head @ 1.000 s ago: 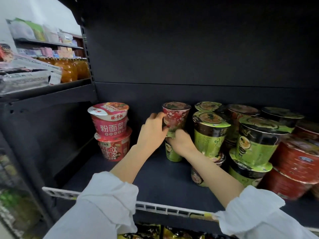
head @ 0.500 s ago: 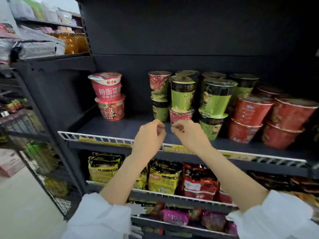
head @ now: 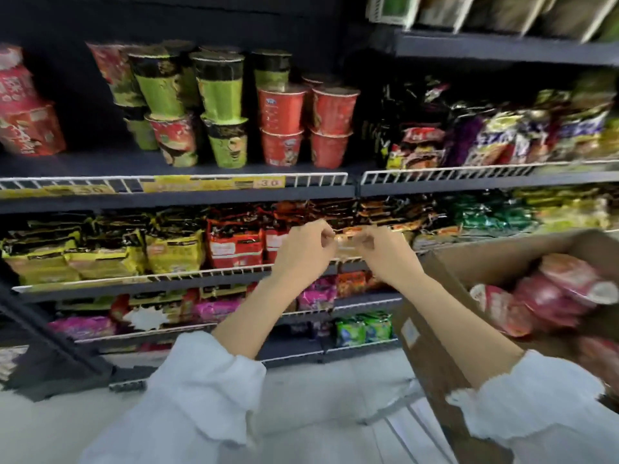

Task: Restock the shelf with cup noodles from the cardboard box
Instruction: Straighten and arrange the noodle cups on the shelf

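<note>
Cup noodles in two places. In the box [head: 432, 316] at 4 o'clock of the view: red cups [head: 542, 296] lying on their sides, blurred, print not readable. On the shelf [head: 181, 190] at 11 o'clock: green cups [head: 219, 92] and red ones [head: 281, 128] stacked two high, with larger red bowls [head: 23, 105] at 9 o'clock, half cut by the frame edge.

Both hands empty, in the air before the lower packet shelves, about the middle of the view. Left hand [head: 303, 252] with fingers curled loose, thumb near the forefinger, nothing between them. Right hand [head: 382, 249] the same, fingers bent inward, holding nothing. The two hands very near each other, seemingly not touching.

Step in hand, by judgement: between placings, turned toward the box for more stock. Next move probably needs a reach to 4 o'clock, down into the box, a grip round the body of one cup in each hand, then a lift to the free shelf area at 10 o'clock, between the bowls and the green stack. Care needed on stacking: tall stacks, and one green cup at the front seems to lean.

Hard to make out: whole view smeared by motion. Depth of the box and number of cups inside not visible, since the right edge cuts it. Price labels [head: 214, 184] on the shelf rail only partly readable. Packets [head: 234, 246] below bright but blurred. Back rows of cups hidden behind the front ones.
</note>
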Motion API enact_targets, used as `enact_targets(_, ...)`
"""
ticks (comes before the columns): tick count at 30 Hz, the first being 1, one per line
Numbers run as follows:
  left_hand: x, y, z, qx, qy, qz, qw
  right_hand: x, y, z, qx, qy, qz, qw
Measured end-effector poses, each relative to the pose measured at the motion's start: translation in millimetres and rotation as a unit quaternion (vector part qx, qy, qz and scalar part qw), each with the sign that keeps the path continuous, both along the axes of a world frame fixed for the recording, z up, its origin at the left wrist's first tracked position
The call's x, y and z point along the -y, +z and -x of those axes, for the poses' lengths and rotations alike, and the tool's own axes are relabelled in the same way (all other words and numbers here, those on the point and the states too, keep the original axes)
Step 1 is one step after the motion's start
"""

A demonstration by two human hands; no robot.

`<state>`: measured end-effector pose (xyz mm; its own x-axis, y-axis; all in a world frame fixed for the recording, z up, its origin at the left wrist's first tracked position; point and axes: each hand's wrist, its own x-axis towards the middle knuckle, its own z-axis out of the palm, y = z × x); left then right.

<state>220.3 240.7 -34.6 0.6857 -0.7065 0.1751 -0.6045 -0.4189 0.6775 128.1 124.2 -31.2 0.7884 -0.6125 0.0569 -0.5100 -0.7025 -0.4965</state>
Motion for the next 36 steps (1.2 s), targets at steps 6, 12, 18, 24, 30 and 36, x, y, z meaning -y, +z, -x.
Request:
enact_targets(6,109.8,-4.1,102.9,-0.006,-0.069,-0.026,0.997,101.9,-12.1,107.3,-0.017,-0.058,-0.004,0.998)
enact_targets(12,202.3,-29.0,200.4,-0.042,-0.086,-0.069,0.993,188.4,-46.2,199.9,-0.120,-0.031,-0.039,0.992)
enact_targets(18,234.8,-66.8,263.9,-0.099,-0.068,-0.242,0.963,226.6,-91.4,252.0,-0.292,0.082,-0.121,0.945)
enact_targets(24,245.8,-82.8,295.4,-0.072,-0.082,-0.468,0.877,229.8,-96.1,271.9,-0.309,0.146,-0.154,0.927)
enact_targets(30,248.0,-97.2,293.3,-0.182,-0.010,-0.400,0.898,238.3,-90.2,282.6,-0.298,0.218,-0.228,0.901)
enact_targets(36,255.8,-91.2,293.8,-0.274,0.069,-0.239,0.929,244.7,-104.4,284.2,-0.311,0.238,-0.124,0.912)
